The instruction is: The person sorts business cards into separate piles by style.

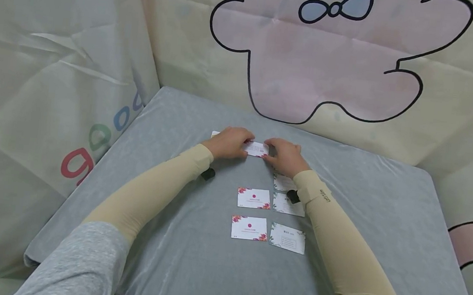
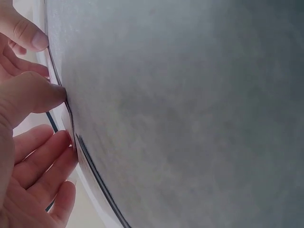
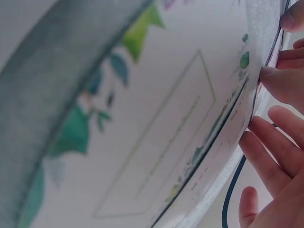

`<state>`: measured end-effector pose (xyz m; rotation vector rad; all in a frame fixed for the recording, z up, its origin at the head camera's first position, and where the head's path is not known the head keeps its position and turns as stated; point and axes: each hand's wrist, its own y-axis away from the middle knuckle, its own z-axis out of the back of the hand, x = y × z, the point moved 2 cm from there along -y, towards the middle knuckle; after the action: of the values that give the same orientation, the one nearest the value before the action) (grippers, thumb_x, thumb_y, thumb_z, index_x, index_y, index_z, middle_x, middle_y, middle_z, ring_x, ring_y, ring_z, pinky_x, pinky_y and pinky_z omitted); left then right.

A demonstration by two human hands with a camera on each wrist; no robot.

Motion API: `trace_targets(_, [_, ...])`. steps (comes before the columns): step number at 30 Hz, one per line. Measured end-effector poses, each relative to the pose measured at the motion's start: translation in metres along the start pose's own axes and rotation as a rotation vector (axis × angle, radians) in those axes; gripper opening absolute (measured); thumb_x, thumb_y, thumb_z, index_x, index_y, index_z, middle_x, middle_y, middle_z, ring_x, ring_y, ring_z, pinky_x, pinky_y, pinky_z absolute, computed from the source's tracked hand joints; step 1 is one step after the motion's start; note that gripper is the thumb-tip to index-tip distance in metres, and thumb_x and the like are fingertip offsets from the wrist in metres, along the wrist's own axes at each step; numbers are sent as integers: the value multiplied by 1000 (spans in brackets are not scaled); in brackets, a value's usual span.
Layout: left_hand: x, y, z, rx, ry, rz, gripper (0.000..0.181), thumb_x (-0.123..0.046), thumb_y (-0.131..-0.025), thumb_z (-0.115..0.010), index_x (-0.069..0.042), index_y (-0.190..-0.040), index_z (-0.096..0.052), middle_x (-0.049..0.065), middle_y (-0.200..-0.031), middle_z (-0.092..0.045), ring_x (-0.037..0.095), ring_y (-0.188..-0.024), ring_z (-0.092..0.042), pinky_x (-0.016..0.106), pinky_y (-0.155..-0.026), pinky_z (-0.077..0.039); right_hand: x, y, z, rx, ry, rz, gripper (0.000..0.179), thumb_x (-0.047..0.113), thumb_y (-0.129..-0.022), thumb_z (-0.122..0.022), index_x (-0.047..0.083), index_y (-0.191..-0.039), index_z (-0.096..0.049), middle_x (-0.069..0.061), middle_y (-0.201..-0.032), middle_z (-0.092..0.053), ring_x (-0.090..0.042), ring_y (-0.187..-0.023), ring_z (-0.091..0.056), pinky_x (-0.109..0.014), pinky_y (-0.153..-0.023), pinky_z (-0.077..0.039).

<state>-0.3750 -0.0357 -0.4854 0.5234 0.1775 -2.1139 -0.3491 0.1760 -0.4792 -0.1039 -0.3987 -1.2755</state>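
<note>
A white business card (image 1: 256,149) with red floral corners lies between both hands near the far side of the table. My left hand (image 1: 229,143) pinches its left end between thumb and fingers. Its right end is pinched by my right hand (image 1: 286,157). Part of another white card (image 1: 215,133) shows behind the left hand. In the right wrist view a large card with green leaves (image 3: 156,128) lies close to the camera, and the right fingers (image 3: 266,161) reach to the edge of the held card.
Nearer on the grey cloth table (image 1: 172,261) lie two red-floral cards, one (image 1: 253,198) above the other (image 1: 249,228). Beside them runs a column of green-leaf cards (image 1: 287,238), partly under the right forearm. A patterned fabric backdrop (image 1: 335,76) stands behind the table.
</note>
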Motion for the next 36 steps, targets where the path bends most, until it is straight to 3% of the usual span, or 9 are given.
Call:
trace_targets(7, [-3,1,-1,7,-59,-9,59,-28,-100,-75,-8,-153,-59,9,-150,-65,26,-142,-58,48,-126,-41,0,3,0,-11,11,17,53,32,-103,-75,12,-150,-62,-13,-158,-60,-35,-151,-52,-64,-114,-31])
trace_targets(10, [-8,8,-2,-23,-107,-30,59,-31,-99,-73,-8,-152,-59,10,-150,-65,27,-143,-58,50,-123,-43,-1,10,0,-20,10,30,53,31,-102,-75,11,-150,-62,-12,-157,-61,-35,-150,-52,-65,-115,-30])
trace_targets(15, [-25,46,-4,-60,-140,-97,60,-35,-99,-72,-4,-150,-61,13,-146,-68,29,-138,-62,48,-118,-48,2,42,2,-24,-5,79,57,31,-101,-78,13,-152,-60,-11,-156,-61,-34,-150,-52,-64,-118,-28])
trace_targets(19, [-41,82,-11,-3,-127,-140,65,-40,-99,-76,-4,-150,-60,12,-144,-69,28,-134,-65,44,-118,-49,9,79,-3,-23,6,153,61,35,-96,-83,14,-150,-63,-10,-151,-66,-33,-145,-56,-63,-114,-28])
trace_targets(23, [-58,107,-19,37,-107,-177,70,-43,-93,-84,-3,-147,-63,10,-131,-72,25,-119,-68,42,-111,-52,17,111,-11,9,15,211,66,40,-90,-88,15,-147,-66,-5,-143,-71,-30,-141,-60,-63,-111,-27])
trace_targets(29, [-78,126,-26,18,-89,-200,56,-31,-87,-90,-3,-132,-70,6,-107,-71,20,-94,-63,40,-92,-56,23,132,-18,-4,9,257,64,36,-88,-91,15,-144,-68,-1,-138,-73,-28,-140,-59,-65,-110,-25])
trace_targets(36, [-85,130,-30,32,-65,-147,49,-23,-92,-87,-3,-133,-71,6,-110,-73,18,-92,-62,37,-90,-57,23,141,-18,-8,9,227,62,33,-90,-90,14,-144,-68,-3,-139,-73,-28,-139,-61,-64,-109,-27])
